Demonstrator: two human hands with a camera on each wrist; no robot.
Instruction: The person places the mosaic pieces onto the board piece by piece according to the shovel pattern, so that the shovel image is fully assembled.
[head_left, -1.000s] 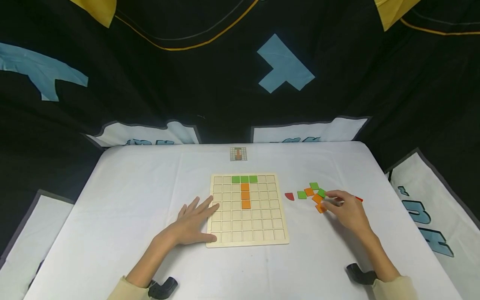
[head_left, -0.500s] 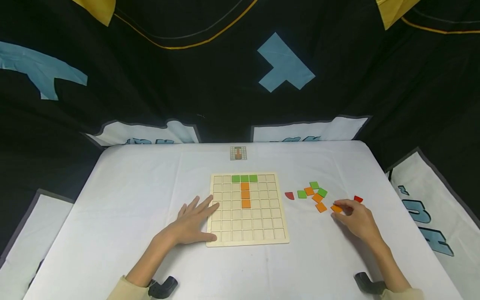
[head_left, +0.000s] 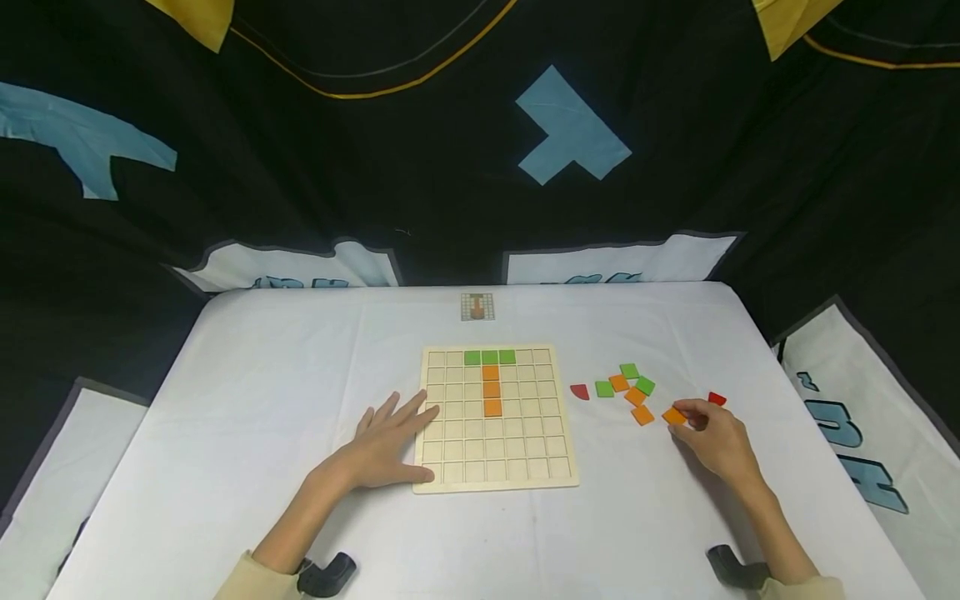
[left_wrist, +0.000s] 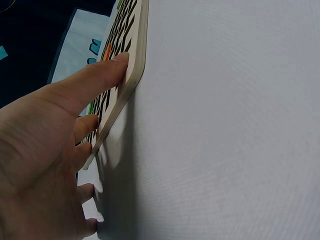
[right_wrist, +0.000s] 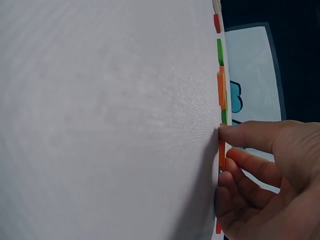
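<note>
My left hand (head_left: 378, 450) rests with spread fingers on the left edge of a square wooden grid board (head_left: 525, 450). In the left wrist view, the thumb (left_wrist: 100, 77) lies on the board's near rim. Three green square tiles (head_left: 490, 357) sit in a row in the board's far row, with three orange tiles (head_left: 491, 389) in a column below the middle one. To the right of the board, my right hand (head_left: 720, 442) pinches an orange square tile (head_left: 674, 416) between thumb and fingers, at the table surface. The right wrist view shows this tile (right_wrist: 222, 150) edge-on.
Loose orange tiles (head_left: 634, 396) and green tiles (head_left: 604, 389) lie left of my right hand. A red quarter-round piece (head_left: 579, 392) is beside the board, and another red piece (head_left: 717, 398) is behind the hand. A small pattern card (head_left: 477, 307) lies beyond the board.
My right hand has moved right and slightly nearer, from the loose tiles' edge to the separate orange tile, which it now pinches. The left hand has stayed on the board.
</note>
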